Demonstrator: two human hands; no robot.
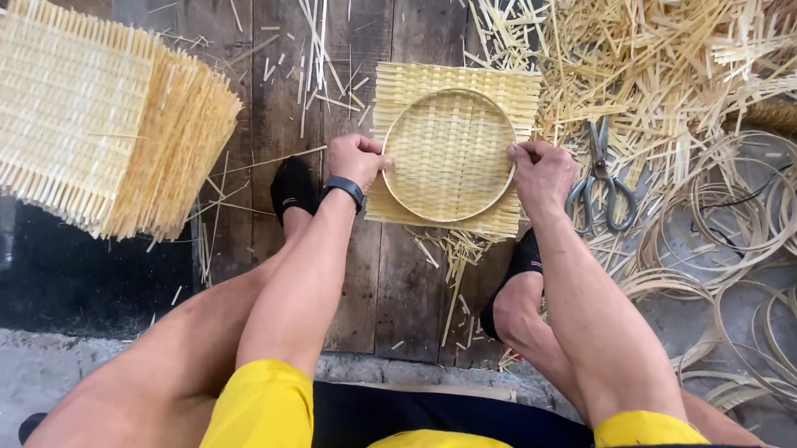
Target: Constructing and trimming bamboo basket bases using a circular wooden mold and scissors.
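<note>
Yellow shorts and my bare knees fill the bottom of the frame; past them my left hand (357, 159) and right hand (540, 171) close their fingers on opposite edges of the round bamboo hoop (393, 130), pressed onto the square woven mat (500, 90) at upper centre on the plank floor (268, 104). I judge even pressure keeps it centred. Scissors (601, 179) lie just right.
</note>
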